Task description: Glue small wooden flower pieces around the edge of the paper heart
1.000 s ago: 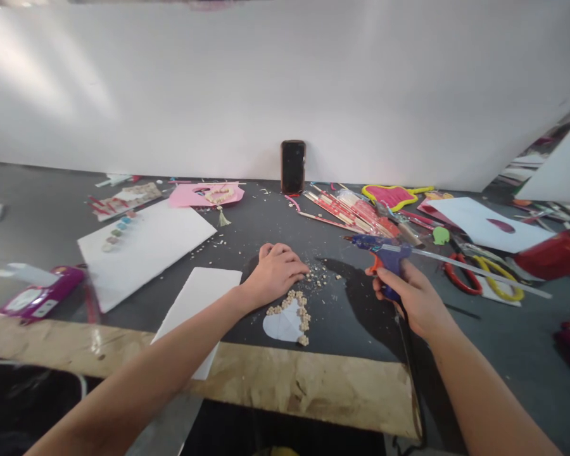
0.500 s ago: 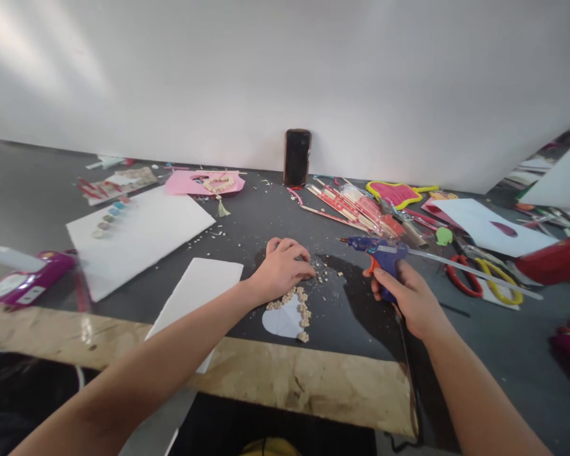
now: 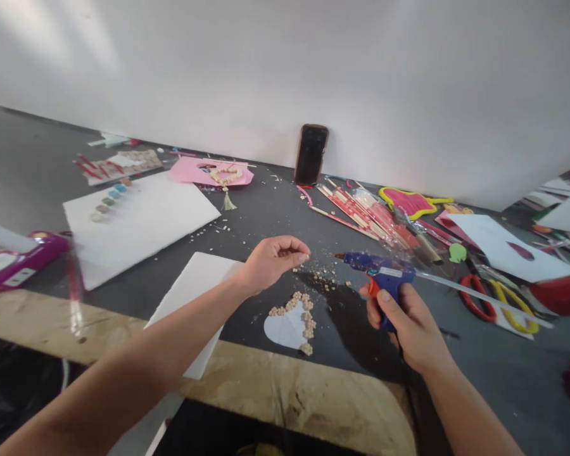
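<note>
right hand (image 3: 415, 329) is gripping blue, orange-triggered glue gun (image 3: 371, 261); left hand (image 3: 270, 263) is pinching narrow near tiny scattered beige pieces (image 3: 318, 273), contents too small to tell.

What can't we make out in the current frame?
- Head view: whether the left hand holds anything; its pinched fingertips hide the spot.
- Head view: whether glue sits on the nozzle of the glue gun; too small to tell.
- Head view: the gun's full grip; the right hand covers part.
- Head view: the rest of the purple device; cut off by the left edge.
</note>
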`<act>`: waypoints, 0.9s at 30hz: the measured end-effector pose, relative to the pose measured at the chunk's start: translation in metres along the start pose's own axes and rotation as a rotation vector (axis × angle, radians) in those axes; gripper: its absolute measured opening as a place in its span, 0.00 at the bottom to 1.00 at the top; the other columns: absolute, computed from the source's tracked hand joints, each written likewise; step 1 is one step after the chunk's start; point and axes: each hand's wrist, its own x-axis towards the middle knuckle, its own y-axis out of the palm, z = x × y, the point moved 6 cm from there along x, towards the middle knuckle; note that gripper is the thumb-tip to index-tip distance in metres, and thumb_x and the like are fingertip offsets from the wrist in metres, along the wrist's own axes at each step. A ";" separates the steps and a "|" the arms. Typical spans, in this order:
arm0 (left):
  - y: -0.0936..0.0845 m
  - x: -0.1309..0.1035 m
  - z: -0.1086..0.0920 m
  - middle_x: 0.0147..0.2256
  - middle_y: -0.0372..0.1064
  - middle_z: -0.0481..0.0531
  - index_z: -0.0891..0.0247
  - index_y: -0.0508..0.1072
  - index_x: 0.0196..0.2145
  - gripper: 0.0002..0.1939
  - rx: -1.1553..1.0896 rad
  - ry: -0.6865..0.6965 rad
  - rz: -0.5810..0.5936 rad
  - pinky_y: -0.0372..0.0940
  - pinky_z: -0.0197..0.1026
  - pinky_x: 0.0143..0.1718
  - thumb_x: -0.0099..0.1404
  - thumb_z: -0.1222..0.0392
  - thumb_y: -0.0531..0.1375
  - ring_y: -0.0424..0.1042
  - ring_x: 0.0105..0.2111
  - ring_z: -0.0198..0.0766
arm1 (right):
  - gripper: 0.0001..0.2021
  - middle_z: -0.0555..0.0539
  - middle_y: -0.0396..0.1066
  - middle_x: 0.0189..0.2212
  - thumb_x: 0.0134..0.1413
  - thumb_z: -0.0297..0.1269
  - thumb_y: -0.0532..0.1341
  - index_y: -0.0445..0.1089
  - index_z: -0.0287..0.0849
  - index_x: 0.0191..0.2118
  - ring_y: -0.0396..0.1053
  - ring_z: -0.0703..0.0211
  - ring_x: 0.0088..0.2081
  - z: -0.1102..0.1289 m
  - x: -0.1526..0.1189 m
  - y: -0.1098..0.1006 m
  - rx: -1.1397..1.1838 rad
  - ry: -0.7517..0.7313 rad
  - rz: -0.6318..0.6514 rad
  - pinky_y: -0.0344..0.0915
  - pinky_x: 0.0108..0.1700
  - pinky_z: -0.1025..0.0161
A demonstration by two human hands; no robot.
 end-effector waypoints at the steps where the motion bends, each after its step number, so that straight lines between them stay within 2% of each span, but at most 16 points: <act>1: 0.001 0.000 0.001 0.27 0.70 0.47 0.64 0.74 0.32 0.06 -0.053 -0.022 0.009 0.60 0.35 0.31 0.57 0.58 0.62 0.65 0.27 0.31 | 0.12 0.52 0.63 0.21 0.61 0.45 0.54 0.64 0.41 0.41 0.61 0.65 0.23 0.001 -0.001 0.004 -0.011 -0.013 0.033 0.56 0.24 0.66; 8: 0.004 0.003 0.010 0.27 0.69 0.46 0.64 0.74 0.30 0.05 -0.279 -0.090 0.027 0.58 0.34 0.32 0.54 0.61 0.64 0.63 0.27 0.29 | 0.10 0.52 0.61 0.23 0.64 0.43 0.51 0.62 0.42 0.40 0.59 0.65 0.24 0.005 -0.002 0.020 -0.040 -0.070 0.134 0.57 0.28 0.65; 13: 0.008 0.000 0.008 0.24 0.67 0.45 0.64 0.74 0.29 0.04 -0.297 -0.122 0.049 0.55 0.33 0.29 0.55 0.62 0.64 0.61 0.25 0.27 | 0.10 0.53 0.60 0.23 0.64 0.43 0.50 0.61 0.43 0.39 0.58 0.65 0.24 0.007 -0.002 0.025 -0.075 -0.067 0.175 0.57 0.29 0.65; 20: 0.011 -0.003 0.006 0.23 0.66 0.44 0.64 0.75 0.30 0.04 -0.313 -0.143 0.069 0.53 0.33 0.27 0.55 0.61 0.64 0.60 0.24 0.27 | 0.09 0.53 0.61 0.22 0.64 0.42 0.51 0.61 0.42 0.38 0.59 0.65 0.24 0.008 -0.003 0.023 -0.096 -0.109 0.140 0.57 0.29 0.65; 27: 0.009 -0.003 0.006 0.23 0.68 0.44 0.64 0.75 0.29 0.03 -0.325 -0.157 0.062 0.56 0.33 0.28 0.54 0.63 0.65 0.63 0.24 0.27 | 0.10 0.52 0.61 0.21 0.63 0.43 0.52 0.61 0.42 0.36 0.59 0.64 0.23 0.013 -0.002 0.024 -0.157 -0.112 0.136 0.58 0.28 0.65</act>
